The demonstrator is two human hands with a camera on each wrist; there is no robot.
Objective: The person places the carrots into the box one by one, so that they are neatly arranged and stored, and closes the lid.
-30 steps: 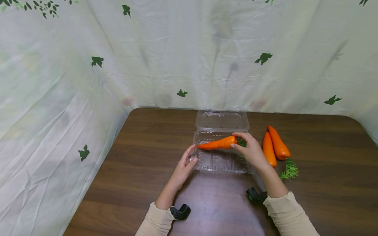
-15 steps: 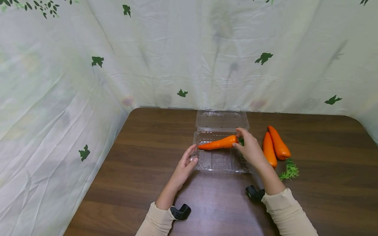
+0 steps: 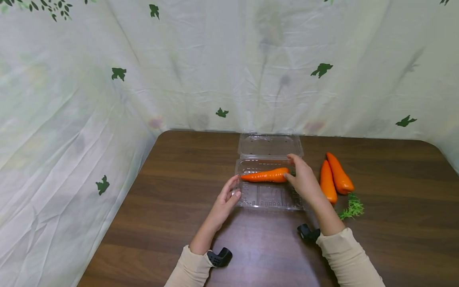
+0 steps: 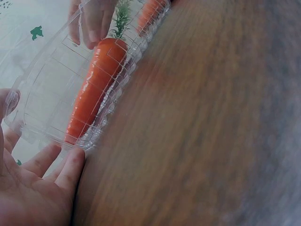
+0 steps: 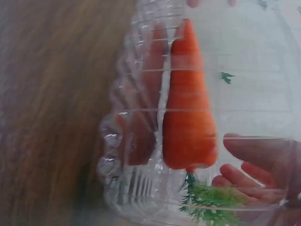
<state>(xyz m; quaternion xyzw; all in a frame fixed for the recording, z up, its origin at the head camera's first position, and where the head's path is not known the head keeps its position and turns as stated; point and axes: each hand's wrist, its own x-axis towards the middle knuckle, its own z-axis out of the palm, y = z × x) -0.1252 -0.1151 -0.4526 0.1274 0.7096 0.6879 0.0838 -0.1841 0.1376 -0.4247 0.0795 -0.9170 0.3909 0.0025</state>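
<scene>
An orange carrot [image 3: 267,175] with a green top lies lengthwise in the base of a clear plastic clamshell container [image 3: 270,201], its tip to the left. At the container's left end, my left hand [image 3: 222,205] holds the rim between thumb and fingers. My right hand [image 3: 303,179] is over the right end, beside the carrot's thick end, fingers spread. In the right wrist view, a small gap separates the right fingers [image 5: 249,146] from the carrot [image 5: 190,113], and its leafy top [image 5: 211,202] hangs near them. The left wrist view shows the carrot [image 4: 96,89] through the clear wall.
Two more carrots [image 3: 338,173] lie side by side on the brown table [image 3: 401,191], right of my right hand, with green leaves [image 3: 353,207] at their near end. The container's lid [image 3: 270,144] lies folded back towards the curtain [image 3: 201,71].
The carrot's thick end has come down into the container, and my right hand's fingers have come off it. My left hand has stayed on the container's left end.
</scene>
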